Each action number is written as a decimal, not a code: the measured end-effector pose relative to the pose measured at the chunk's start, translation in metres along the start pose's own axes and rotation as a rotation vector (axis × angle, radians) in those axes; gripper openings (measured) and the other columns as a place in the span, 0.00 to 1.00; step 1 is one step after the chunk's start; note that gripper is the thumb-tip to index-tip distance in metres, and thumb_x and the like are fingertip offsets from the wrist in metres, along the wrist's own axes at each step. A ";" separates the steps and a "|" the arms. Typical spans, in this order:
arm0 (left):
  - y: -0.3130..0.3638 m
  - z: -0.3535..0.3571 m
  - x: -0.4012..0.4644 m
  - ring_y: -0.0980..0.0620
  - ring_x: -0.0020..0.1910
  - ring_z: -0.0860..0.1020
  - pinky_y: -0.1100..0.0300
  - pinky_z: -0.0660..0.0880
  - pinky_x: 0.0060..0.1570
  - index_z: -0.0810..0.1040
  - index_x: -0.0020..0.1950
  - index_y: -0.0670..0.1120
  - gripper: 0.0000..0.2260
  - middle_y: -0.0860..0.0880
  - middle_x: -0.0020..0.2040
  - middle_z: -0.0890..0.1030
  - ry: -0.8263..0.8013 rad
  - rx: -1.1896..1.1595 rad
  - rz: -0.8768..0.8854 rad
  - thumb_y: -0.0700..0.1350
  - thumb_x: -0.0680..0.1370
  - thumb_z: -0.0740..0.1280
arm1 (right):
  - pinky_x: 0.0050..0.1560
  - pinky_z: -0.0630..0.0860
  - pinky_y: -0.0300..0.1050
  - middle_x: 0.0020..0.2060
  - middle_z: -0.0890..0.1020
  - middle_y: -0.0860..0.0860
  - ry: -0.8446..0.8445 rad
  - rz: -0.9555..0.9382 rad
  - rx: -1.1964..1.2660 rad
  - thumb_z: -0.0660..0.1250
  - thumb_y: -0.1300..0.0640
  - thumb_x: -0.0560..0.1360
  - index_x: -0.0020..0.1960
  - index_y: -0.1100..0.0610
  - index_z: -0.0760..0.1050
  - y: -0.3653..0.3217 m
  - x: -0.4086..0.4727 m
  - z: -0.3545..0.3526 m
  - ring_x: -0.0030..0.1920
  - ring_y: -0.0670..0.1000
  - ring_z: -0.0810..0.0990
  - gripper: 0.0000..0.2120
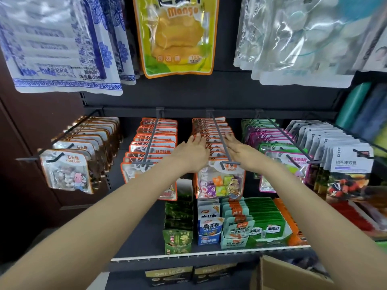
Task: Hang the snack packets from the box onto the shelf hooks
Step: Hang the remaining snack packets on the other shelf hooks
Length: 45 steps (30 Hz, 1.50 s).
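A row of orange-edged sugar candy packets (221, 181) hangs on a grey shelf hook (222, 141) in the middle of the rack. My left hand (192, 152) lies with straight fingers on the left side of that row. On the right side of the row, just past the hook, my right hand (236, 148) presses the packets with straight fingers. Neither hand holds a packet. The corner of a cardboard box (278, 273) shows at the bottom right.
Neighbouring hooks carry stone candy packets (67, 170), orange packets (150, 147), purple-green packets (278, 147) and white berry packets (347, 164). Large bags, one a mango bag (176, 34), hang above. Below, a shelf (209, 253) holds boxed snacks.
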State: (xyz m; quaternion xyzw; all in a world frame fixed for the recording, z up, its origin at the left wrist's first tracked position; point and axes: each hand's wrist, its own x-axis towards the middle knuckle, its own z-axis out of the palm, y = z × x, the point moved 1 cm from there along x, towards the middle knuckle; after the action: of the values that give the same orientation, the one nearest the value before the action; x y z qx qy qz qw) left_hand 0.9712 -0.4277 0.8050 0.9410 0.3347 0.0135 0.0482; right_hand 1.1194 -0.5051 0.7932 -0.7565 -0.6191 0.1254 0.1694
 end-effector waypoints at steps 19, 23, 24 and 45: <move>0.003 0.004 0.047 0.44 0.77 0.51 0.48 0.53 0.74 0.51 0.77 0.39 0.23 0.41 0.78 0.50 0.077 -0.120 -0.013 0.46 0.83 0.47 | 0.71 0.51 0.39 0.76 0.55 0.55 0.073 0.042 -0.075 0.50 0.53 0.83 0.75 0.59 0.55 0.004 0.021 -0.018 0.76 0.52 0.55 0.23; -0.002 -0.004 0.068 0.42 0.75 0.56 0.46 0.57 0.72 0.58 0.75 0.39 0.21 0.40 0.76 0.58 0.223 -0.240 -0.068 0.44 0.82 0.50 | 0.72 0.53 0.42 0.76 0.55 0.54 0.120 0.038 -0.062 0.50 0.53 0.83 0.76 0.57 0.56 0.002 0.042 -0.028 0.75 0.53 0.55 0.22; -0.004 -0.005 0.076 0.43 0.76 0.54 0.45 0.56 0.73 0.56 0.75 0.39 0.22 0.40 0.76 0.56 0.205 -0.230 -0.061 0.44 0.82 0.50 | 0.73 0.50 0.42 0.76 0.52 0.54 0.096 0.043 -0.073 0.49 0.52 0.83 0.76 0.57 0.54 0.002 0.048 -0.028 0.76 0.52 0.51 0.23; 0.009 0.010 0.033 0.43 0.63 0.73 0.50 0.71 0.64 0.66 0.72 0.46 0.19 0.42 0.67 0.72 0.293 -0.926 -0.226 0.46 0.81 0.59 | 0.60 0.63 0.32 0.71 0.67 0.52 0.257 0.190 0.677 0.56 0.59 0.81 0.75 0.56 0.59 -0.004 0.011 0.001 0.69 0.49 0.67 0.23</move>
State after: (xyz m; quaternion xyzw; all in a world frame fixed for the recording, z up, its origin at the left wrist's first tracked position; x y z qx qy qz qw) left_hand 1.0024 -0.4147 0.7953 0.7670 0.3967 0.2874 0.4144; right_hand 1.1176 -0.4937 0.7941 -0.7213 -0.4431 0.2422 0.4741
